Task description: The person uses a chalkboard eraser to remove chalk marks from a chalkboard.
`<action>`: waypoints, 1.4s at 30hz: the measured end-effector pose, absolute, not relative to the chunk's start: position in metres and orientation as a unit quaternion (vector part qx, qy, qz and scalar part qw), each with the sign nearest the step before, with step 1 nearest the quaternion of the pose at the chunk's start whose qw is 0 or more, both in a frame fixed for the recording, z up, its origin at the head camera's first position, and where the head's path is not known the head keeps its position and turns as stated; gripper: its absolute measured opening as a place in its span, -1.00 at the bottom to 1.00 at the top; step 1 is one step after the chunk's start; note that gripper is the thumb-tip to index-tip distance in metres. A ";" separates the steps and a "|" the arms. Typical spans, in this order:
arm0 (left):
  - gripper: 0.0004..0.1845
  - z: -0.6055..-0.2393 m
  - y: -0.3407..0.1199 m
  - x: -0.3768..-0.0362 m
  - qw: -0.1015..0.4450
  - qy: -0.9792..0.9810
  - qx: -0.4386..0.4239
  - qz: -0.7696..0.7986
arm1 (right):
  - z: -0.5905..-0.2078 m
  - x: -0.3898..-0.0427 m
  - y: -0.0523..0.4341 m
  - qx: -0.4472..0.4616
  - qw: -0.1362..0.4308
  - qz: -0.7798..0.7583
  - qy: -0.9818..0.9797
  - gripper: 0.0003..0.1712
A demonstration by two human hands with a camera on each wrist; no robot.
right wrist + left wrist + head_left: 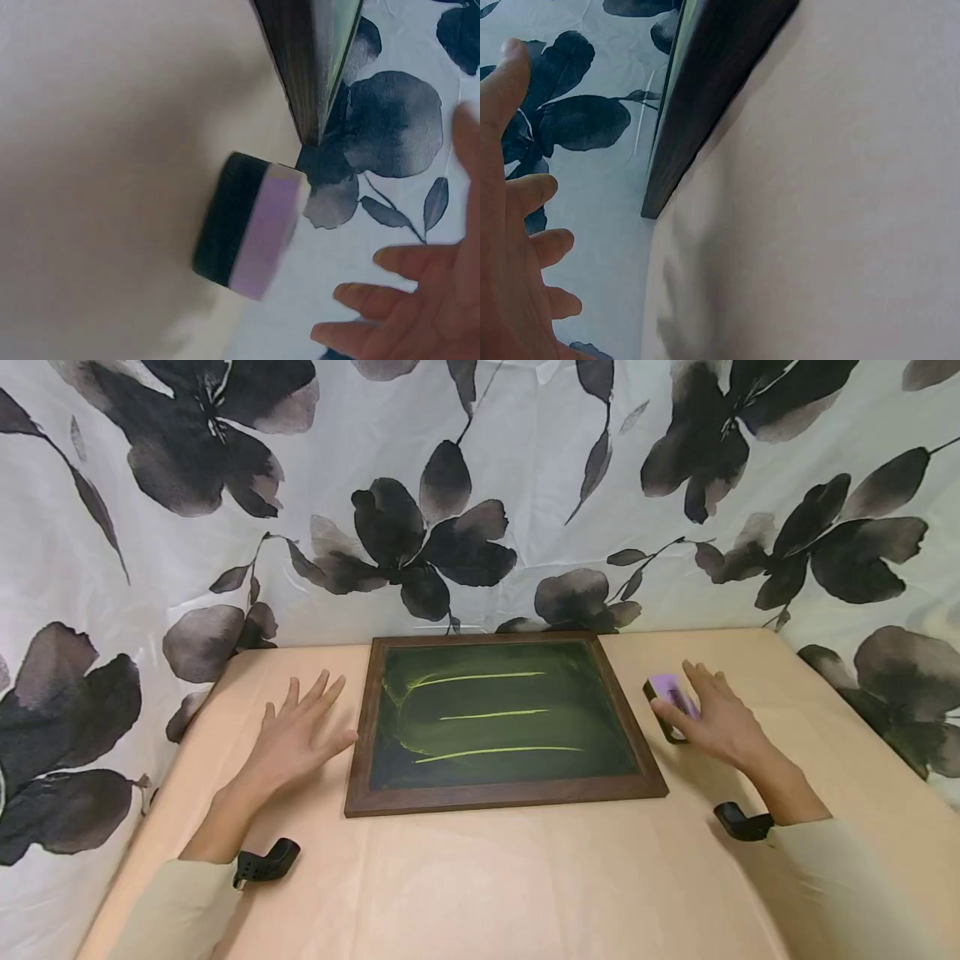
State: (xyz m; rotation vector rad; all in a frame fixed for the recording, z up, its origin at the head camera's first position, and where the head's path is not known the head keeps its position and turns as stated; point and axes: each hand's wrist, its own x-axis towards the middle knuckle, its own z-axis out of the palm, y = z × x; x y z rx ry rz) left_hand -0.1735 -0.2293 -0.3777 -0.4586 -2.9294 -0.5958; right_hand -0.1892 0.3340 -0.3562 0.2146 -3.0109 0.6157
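Observation:
A wood-framed chalkboard (502, 718) lies flat on the table, with three yellow-green chalk lines across its dark green face. My left hand (296, 739) is spread flat just left of the frame, fingers straight and holding nothing; in the left wrist view the left hand (510, 247) is apart from the frame edge (705, 97). A purple-and-black eraser (670, 697) sits right of the board. My right hand (712, 718) hovers over it with relaxed fingers. In the right wrist view its fingers (405, 315) are clear of the eraser (251, 225).
The table (525, 877) wears a peach cloth, with bare room in front of the board. A white curtain with dark flowers (480, 485) hangs close behind and at both sides. The table's edges fall away at left and right.

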 end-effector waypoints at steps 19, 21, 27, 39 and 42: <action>-0.17 -0.414 -0.211 -0.179 0.041 -0.936 -0.208 -0.283 | -0.378 -0.194 0.346 0.004 0.040 0.253 -0.967 -0.08; -0.19 -0.415 -0.211 -0.177 0.044 -0.935 -0.212 -0.281 | -0.379 -0.194 0.345 0.005 0.040 0.254 -0.966 -0.10; -0.25 -0.418 -0.213 -0.174 0.047 -0.937 -0.218 -0.269 | -0.379 -0.198 0.340 0.014 0.052 0.250 -0.967 -0.08; -0.25 -0.427 -0.214 -0.171 0.058 -0.943 -0.223 -0.238 | -0.388 -0.196 0.340 -0.011 0.051 0.248 -0.967 -0.04; -0.25 -0.427 -0.214 -0.170 0.068 -0.943 -0.226 -0.235 | -0.389 -0.195 0.340 -0.009 0.069 0.248 -0.966 -0.08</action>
